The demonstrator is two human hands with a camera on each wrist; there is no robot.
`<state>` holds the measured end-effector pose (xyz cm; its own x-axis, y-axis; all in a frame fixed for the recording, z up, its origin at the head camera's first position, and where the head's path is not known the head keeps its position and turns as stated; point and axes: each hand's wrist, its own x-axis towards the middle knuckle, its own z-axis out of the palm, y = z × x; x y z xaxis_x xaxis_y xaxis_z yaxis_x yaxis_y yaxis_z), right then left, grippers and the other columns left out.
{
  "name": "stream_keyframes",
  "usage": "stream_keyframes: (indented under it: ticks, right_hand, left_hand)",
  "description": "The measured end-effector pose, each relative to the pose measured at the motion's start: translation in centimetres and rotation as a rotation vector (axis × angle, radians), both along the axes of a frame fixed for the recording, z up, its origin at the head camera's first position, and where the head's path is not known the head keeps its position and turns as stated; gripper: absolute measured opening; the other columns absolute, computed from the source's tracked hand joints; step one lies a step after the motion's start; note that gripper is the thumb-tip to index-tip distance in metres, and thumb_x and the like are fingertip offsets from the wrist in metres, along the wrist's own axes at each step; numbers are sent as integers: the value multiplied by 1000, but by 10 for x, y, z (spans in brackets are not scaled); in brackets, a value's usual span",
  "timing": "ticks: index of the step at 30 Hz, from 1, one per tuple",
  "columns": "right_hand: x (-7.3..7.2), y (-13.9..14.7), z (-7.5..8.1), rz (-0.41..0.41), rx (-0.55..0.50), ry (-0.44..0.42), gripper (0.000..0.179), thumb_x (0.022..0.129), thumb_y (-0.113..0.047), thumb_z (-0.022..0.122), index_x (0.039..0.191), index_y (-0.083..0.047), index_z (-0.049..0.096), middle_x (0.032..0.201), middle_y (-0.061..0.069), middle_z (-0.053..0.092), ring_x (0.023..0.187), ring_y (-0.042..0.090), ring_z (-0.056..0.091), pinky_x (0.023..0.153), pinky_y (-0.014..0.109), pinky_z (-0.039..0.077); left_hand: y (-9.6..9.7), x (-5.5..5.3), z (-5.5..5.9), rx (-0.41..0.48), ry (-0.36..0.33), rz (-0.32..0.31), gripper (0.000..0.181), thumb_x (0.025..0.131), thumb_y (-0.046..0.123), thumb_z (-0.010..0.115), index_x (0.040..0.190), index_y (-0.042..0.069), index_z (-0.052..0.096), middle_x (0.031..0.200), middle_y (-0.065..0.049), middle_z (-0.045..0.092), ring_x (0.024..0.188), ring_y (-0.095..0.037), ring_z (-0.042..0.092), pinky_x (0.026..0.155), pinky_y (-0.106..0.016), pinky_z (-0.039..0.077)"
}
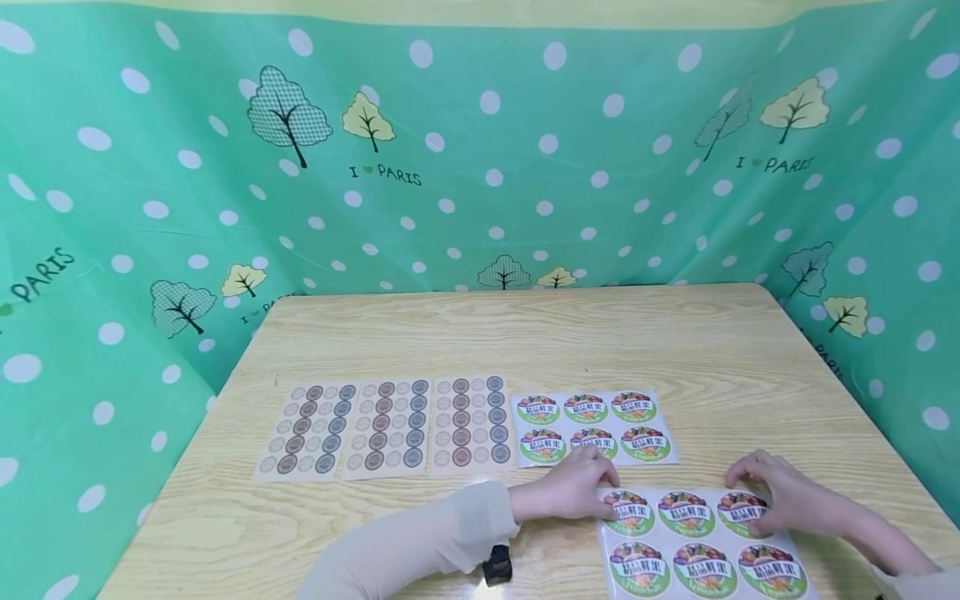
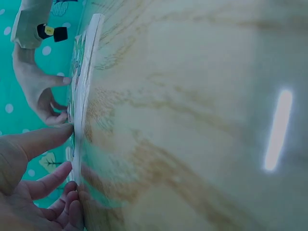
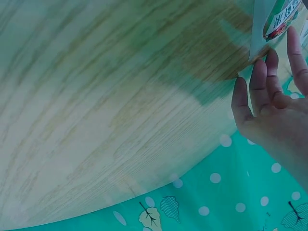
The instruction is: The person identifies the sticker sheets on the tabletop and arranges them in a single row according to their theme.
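A stack of fruit sticker sheets [image 1: 686,515], with round green-and-white labels, lies near the front right of the table. My left hand [image 1: 572,488] grips its far left corner, thumb on top and fingers along the edge. At the far right corner, my right hand [image 1: 798,500] holds the stack the same way, its thumb over a label. Seen edge-on in the left wrist view, the stack [image 2: 86,72] shows some thickness. In the right wrist view, the fingertips [image 3: 259,72] meet the edge of the sheets. The stack's near edge is cut off in the head view.
Another fruit sticker sheet [image 1: 596,427] lies just beyond my left hand. Three beige sheets of small round stickers, one [image 1: 471,425] beside it, run in a row to the left. The wooden table [image 1: 525,333] is bordered by a green dotted curtain [image 1: 525,167].
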<state>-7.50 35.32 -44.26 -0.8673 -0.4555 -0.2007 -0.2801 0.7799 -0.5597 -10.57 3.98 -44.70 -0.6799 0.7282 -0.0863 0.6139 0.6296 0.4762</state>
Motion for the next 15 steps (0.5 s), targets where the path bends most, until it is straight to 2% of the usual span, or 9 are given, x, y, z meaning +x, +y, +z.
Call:
stream_keyframes:
  ticks: [5, 9, 15]
  right_hand:
    - [2, 0, -2, 4, 15, 58, 41, 56, -28, 78, 89, -19, 54, 98, 1, 45, 86, -2, 36, 66, 20, 36]
    - [3, -1, -2, -2, 23, 73, 40, 56, -27, 79, 87, -19, 54, 96, -1, 45, 85, -1, 36, 66, 20, 36]
    - [1, 0, -3, 21, -8, 47, 40, 58, -27, 77, 87, -17, 53, 94, -1, 45, 83, -4, 35, 65, 19, 37]
  left_hand:
    - [0, 1, 1, -20, 7, 2, 30, 68, 32, 74, 92, 19, 62, 87, 10, 42, 79, -1, 37, 67, -10, 33]
    - [0, 3, 3, -30, 21, 5, 29, 68, 32, 74, 89, 18, 61, 87, 9, 42, 77, -2, 37, 66, -10, 32]
    - [0, 4, 3, -46, 64, 3, 28, 67, 33, 74, 86, 17, 60, 86, 9, 43, 75, -2, 37, 63, -9, 31]
